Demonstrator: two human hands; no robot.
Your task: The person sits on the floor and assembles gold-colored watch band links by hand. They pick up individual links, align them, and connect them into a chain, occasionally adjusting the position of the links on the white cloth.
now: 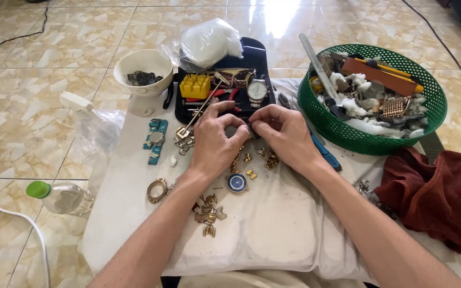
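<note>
My left hand [215, 140] and my right hand [285, 134] meet fingertip to fingertip over the middle of a white cloth [273, 229]. Both pinch something small between them; the fingers hide it. Gold watch-band links [265, 158] lie just under the hands. A round blue watch dial [237, 182] rests below my left wrist. More gold links [208, 212] lie near my left forearm. A gold watch case ring [157, 190] sits to the left.
A black tray [259, 56] holds a yellow block [195, 85], a wristwatch [257, 90] and tools. White bowl [143, 72] back left, green basket [433, 101] of tools right, dark red towel [444, 192], teal strap [156, 140], plastic bottle [62, 197].
</note>
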